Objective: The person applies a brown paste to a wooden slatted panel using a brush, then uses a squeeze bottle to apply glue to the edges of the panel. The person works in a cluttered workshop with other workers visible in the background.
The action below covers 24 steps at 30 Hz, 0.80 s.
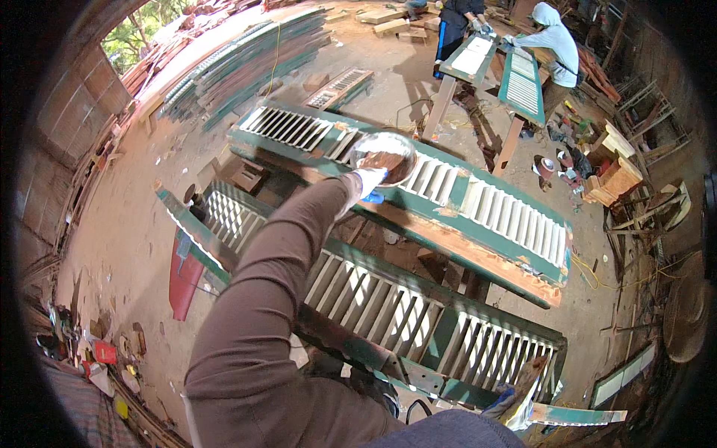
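Note:
My left arm in a brown sleeve reaches out over two green-framed louvred shutters. At its end my left hand [366, 184], in a white and blue glove, grips the near side of a round container [388, 153] with something brown inside. The container is over the middle of the far shutter [515, 220], hiding some slats. Low on the right, my right hand [517, 402] wears a stained white and blue glove. Its fingers point away from me, stretched out beside the right end of the near shutter [373, 306]; nothing shows in them. My left arm covers part of the near shutter.
At the far right, two people work at shutters [521, 86] on raised supports. A long stack of shutters [246, 63] lies far left. A wooden crate [616, 168], scrap and a yellow cord [597, 280] lie right. Near left, a red panel [184, 280] leans by the near shutter.

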Each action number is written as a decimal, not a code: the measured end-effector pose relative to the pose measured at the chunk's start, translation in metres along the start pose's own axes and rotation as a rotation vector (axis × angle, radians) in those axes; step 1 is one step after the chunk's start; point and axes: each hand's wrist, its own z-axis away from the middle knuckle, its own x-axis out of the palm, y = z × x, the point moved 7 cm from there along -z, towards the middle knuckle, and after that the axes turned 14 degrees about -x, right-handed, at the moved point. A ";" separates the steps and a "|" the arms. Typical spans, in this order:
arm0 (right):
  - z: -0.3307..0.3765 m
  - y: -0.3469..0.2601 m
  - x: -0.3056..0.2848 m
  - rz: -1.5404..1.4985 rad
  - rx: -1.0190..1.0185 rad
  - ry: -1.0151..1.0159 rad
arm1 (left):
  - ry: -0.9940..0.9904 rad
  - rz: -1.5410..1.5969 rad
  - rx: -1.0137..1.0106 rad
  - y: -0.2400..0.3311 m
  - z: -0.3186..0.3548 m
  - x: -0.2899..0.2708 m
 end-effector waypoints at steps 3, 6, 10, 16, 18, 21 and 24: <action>-0.001 -0.003 0.005 0.075 -0.047 0.030 | -0.196 -0.730 -0.038 0.004 0.113 0.023; -0.001 -0.008 0.008 0.106 -0.110 0.047 | -0.307 -1.332 0.589 -0.020 0.197 0.001; -0.006 -0.019 0.013 0.148 -0.165 0.059 | -0.242 -1.483 0.784 -0.056 0.324 -0.039; -0.019 -0.047 0.031 0.154 -0.260 0.052 | 0.045 -1.354 1.165 -0.096 0.414 -0.042; -0.019 -0.053 0.034 0.146 -0.278 0.040 | -0.079 -1.538 0.973 -0.107 0.379 -0.022; -0.017 -0.058 0.030 0.178 -0.283 0.028 | -0.601 -1.409 0.704 -0.089 0.378 0.025; -0.019 -0.060 0.029 0.139 -0.303 0.030 | -0.966 -1.250 0.437 -0.100 0.366 0.055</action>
